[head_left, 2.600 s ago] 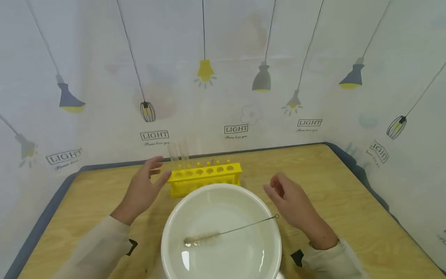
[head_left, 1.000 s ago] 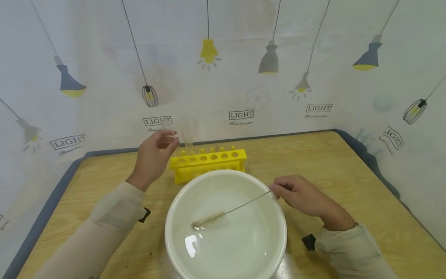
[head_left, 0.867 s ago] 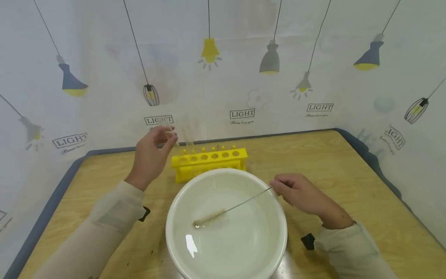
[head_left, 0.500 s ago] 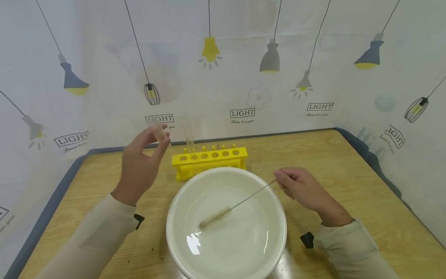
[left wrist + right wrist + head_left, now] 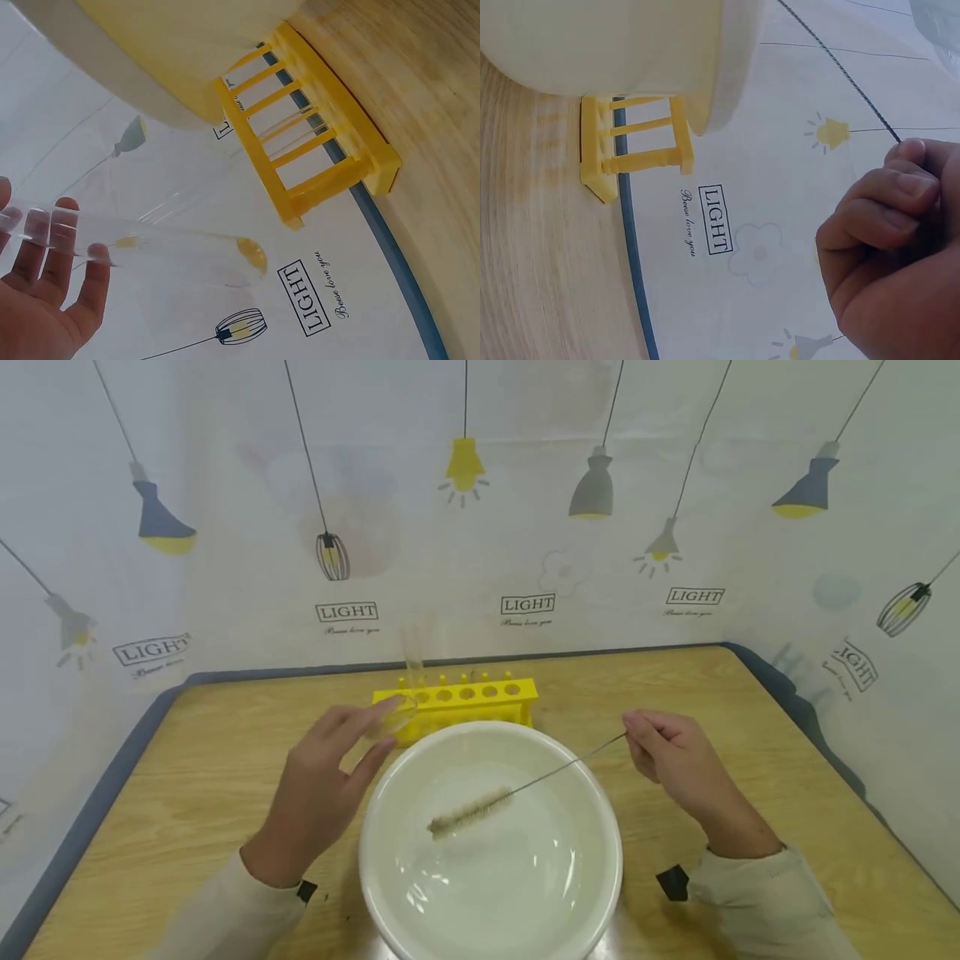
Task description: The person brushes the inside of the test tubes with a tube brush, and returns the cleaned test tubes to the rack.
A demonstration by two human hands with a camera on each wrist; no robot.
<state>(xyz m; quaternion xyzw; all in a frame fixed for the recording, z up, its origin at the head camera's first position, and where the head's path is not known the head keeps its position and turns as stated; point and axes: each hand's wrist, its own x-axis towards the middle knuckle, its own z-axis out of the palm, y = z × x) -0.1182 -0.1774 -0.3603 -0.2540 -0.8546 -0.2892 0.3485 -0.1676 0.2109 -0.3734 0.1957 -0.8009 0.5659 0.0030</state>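
Note:
My left hand (image 5: pixel 318 785) holds a clear glass test tube (image 5: pixel 172 244) just left of the basin's far rim. In the left wrist view the fingers lie along the tube and its rounded end points away from the hand. My right hand (image 5: pixel 678 764) pinches the twisted wire end of a test tube brush (image 5: pixel 472 812), right of the basin. The bristles slant down over the white basin (image 5: pixel 369 852), which has water in it. Behind it stands a yellow test tube rack (image 5: pixel 495 693), with another clear test tube (image 5: pixel 414 656) upright near its left end.
The wooden table (image 5: pixel 202 760) has a dark blue edging (image 5: pixel 300 672) along the back. Behind it hangs a white wall covering (image 5: pixel 480 552) printed with lamps. The basin's near side runs out of the head view.
My left hand has taken a test tube from the rack, lifted it leftward, then lowered and tilted it near the basin. My right hand has gripped the brush wire and raised it rightward.

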